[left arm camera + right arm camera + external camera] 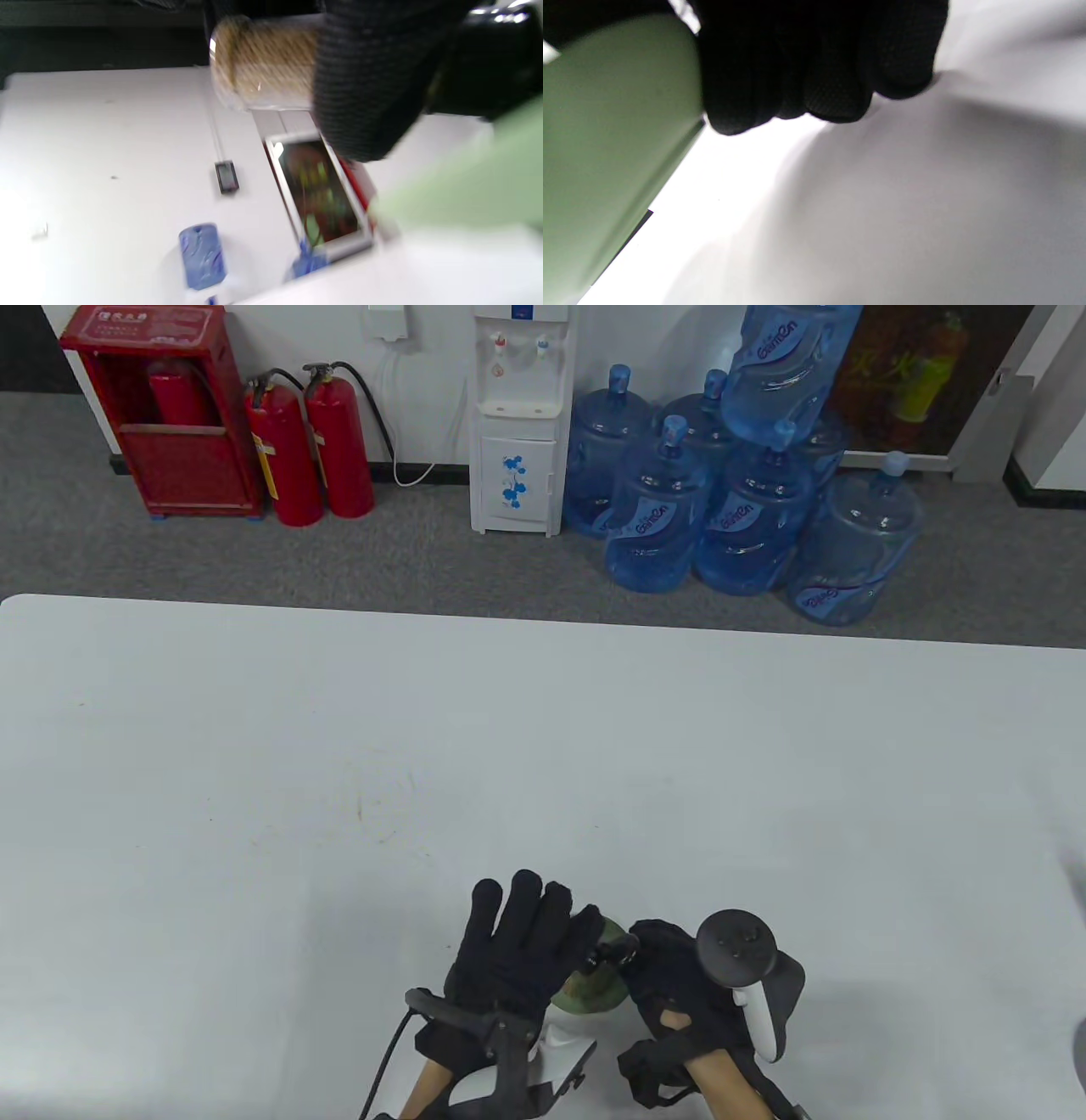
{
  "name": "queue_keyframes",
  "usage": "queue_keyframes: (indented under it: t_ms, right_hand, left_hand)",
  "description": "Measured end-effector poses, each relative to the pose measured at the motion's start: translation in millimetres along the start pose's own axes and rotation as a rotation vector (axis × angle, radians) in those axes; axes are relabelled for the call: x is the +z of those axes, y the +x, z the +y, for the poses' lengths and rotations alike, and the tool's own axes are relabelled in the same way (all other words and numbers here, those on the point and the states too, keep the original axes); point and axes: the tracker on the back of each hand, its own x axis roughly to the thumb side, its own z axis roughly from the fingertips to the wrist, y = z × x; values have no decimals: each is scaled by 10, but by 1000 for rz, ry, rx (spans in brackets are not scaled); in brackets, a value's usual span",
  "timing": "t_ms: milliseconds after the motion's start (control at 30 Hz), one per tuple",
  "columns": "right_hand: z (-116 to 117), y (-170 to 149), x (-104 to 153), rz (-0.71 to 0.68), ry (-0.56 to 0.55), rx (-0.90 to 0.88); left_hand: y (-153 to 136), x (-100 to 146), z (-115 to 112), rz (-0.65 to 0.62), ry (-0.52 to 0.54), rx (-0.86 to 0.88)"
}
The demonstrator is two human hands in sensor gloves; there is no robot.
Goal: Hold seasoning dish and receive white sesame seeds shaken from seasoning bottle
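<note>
The green seasoning dish sits low near the table's front edge, between my two hands. My right hand grips its right side; in the right wrist view its curled fingers lie next to the dish wall. My left hand is over the dish's left side, fingers stretched forward. In the left wrist view a gloved finger wraps a clear seasoning bottle full of pale sesame seeds, lying sideways above the dish. The bottle's black cap end points at the dish.
The white table stretches wide ahead and to both sides, with faint stains left of middle. Beyond its far edge, on the floor, stand blue water jugs, a water dispenser and red fire extinguishers.
</note>
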Motion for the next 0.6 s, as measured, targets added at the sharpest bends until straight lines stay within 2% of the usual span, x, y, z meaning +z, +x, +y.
queue_keyframes:
  t_ms: [33,67,100,133,167,200,267,300,333,367,400,433,467,500,533,567,600]
  right_hand:
    - [0,-2,4,4,5,-9]
    - [-6,1,11,2,7,-20]
    - [-15,10,17,-3,5,-29]
    - [-20,16,17,-8,1,-25]
    - [-18,11,12,-9,-5,-14]
    - [-11,-5,5,-3,-8,-8]
    - [-11,-15,1,5,1,-16]
    - [-23,-10,2,0,1,-26]
    - [-30,-4,2,-2,-2,-29]
    - [-31,-4,-2,-4,-6,-22]
    - [-22,-12,-8,-2,-7,-13]
    - [-10,-22,-10,4,-3,-9]
    - [-9,-24,-6,5,1,-15]
    - [-18,-16,5,1,5,-27]
    - [-25,-8,12,-5,2,-31]
    - [-29,1,15,-11,-3,-29]
    - [-20,0,10,-12,-5,-15]
  left_hand:
    - [-45,-14,86,3,91,-14]
    - [-103,-10,162,58,134,34]
    - [-145,-9,173,115,141,161]
    - [-115,-31,109,112,70,219]
    - [-46,-48,6,75,-48,138]
    - [-17,-20,-26,31,-86,15]
    - [-84,-39,113,33,92,-22]
    - [-136,-34,189,108,137,88]
    - [-126,-38,175,117,118,165]
    - [-47,-55,82,86,19,177]
    - [13,-53,13,39,-62,74]
    - [24,-19,16,-19,-16,-44]
    - [-8,-36,83,-18,75,-52]
    - [-83,-37,182,55,136,26]
    - [-110,-35,199,93,145,107]
    - [-74,-50,138,92,75,196]
    - [5,-56,30,49,-40,115]
